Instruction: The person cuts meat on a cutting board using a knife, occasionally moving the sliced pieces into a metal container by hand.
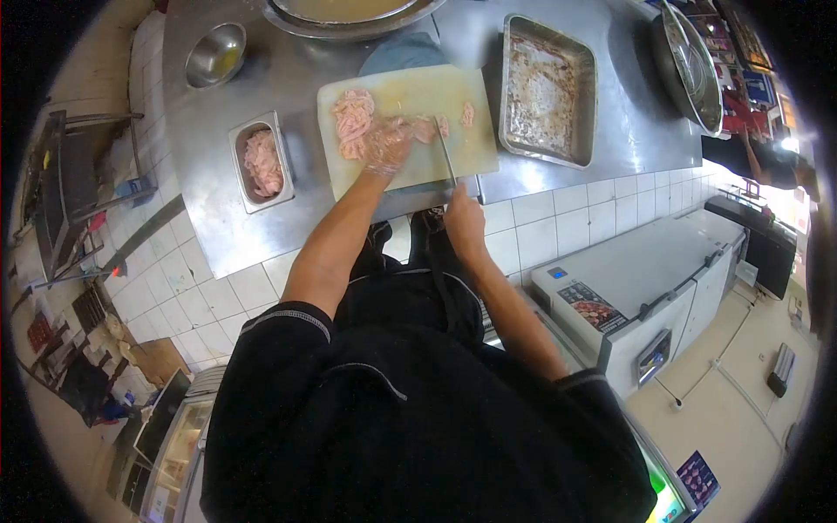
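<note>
The right hand (465, 222) sits nearest, at the near edge of the steel counter (628, 131), its fingers closed around the handle of a knife (447, 157) whose blade runs away from the person onto the cutting board (471, 148). Just beyond and to the left, the left hand (386, 146), in a clear plastic glove, lies on the board with fingers spread loosely over a piece of raw meat (425, 129), pressing it down just left of the blade. A pile of cut meat strips (351, 122) lies on the left part of the board, touching the gloved fingers. Left of the board stands a small steel pan (247, 196) filled with more sliced meat. To the right of the board is a large greasy baking tray (584, 65). At the far left rests a small steel bowl (202, 54).
</note>
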